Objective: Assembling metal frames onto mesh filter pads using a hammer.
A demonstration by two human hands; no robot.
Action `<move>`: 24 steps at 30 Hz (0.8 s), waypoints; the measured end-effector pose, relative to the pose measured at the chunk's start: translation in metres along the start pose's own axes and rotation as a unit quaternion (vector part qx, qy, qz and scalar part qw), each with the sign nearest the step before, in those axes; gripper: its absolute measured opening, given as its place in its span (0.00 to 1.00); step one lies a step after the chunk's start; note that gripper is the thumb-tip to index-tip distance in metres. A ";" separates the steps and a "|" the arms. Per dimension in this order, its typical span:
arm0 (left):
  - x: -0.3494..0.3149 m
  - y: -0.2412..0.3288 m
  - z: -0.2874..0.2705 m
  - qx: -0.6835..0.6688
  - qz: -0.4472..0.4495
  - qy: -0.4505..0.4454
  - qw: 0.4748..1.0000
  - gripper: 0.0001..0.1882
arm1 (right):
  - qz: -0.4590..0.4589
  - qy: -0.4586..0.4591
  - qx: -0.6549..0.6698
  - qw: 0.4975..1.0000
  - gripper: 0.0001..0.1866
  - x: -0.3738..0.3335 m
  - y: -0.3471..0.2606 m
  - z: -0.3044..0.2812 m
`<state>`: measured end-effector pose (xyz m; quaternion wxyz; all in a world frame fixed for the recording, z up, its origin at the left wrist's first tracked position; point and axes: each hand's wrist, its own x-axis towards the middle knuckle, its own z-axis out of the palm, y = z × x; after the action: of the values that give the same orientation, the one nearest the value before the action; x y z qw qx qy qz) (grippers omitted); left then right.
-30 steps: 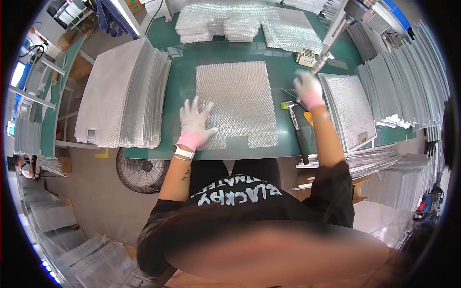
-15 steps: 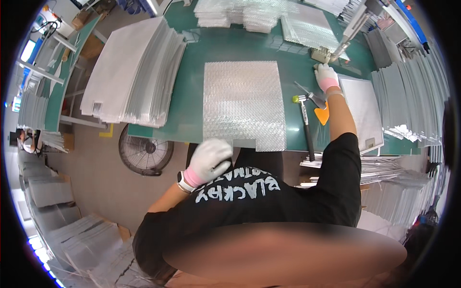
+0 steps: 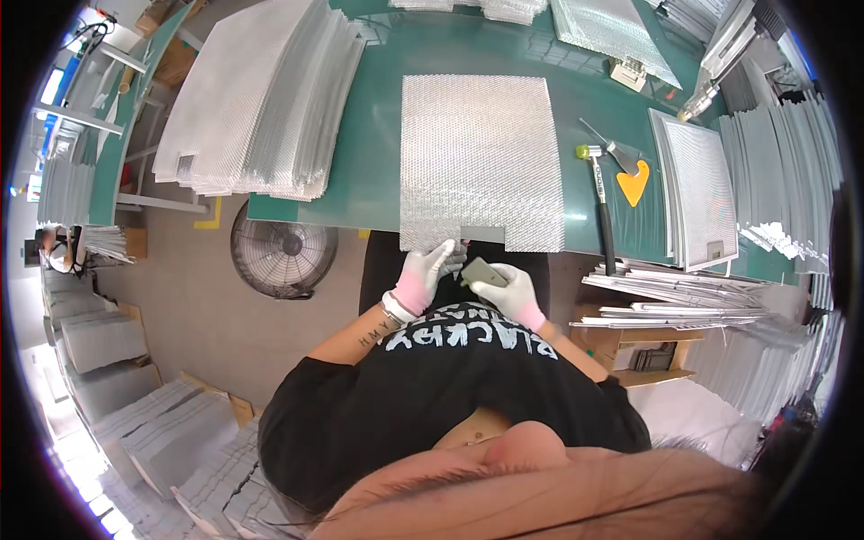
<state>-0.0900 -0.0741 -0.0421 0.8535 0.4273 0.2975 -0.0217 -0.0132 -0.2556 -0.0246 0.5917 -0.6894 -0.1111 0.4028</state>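
Note:
A silvery rectangular mesh sheet (image 3: pixel 481 153) lies flat on the green tabletop in front of me, with a rectangular notch in its near edge. At the near edge left of that notch, my left hand (image 3: pixel 428 272) in a white and pink glove has its thumb over the sheet's rim and its fingers bent beside it. My right hand (image 3: pixel 513 295), gloved alike, is closed on a small grey-green block (image 3: pixel 483 274). The block is just below the notch, close to the left fingertips and in front of my shirt. The glove covers one end of it.
A tall stack of mesh sheets (image 3: pixel 261 99) stands left. On the right lie a hammer (image 3: pixel 601 198), a screwdriver (image 3: pixel 621 157), a yellow scraper (image 3: pixel 634 184) and framed panels (image 3: pixel 702 193). A small beige box (image 3: pixel 628 75) sits farther back. A floor fan (image 3: pixel 283 247) stands below left.
My right hand has come back from the far right of the table and now holds the block before me. My left hand has moved up to the sheet's near edge. The view has shifted.

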 end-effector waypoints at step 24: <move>-0.006 -0.015 -0.010 0.141 0.048 -0.017 0.989 0.16 | 0.039 0.021 0.331 0.942 0.08 0.017 0.028 0.011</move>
<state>-0.1038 -0.0777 -0.0544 0.7898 0.5565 0.2562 -0.0296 -0.0186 -0.2439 -0.0567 0.7728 -0.4662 0.0676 0.4252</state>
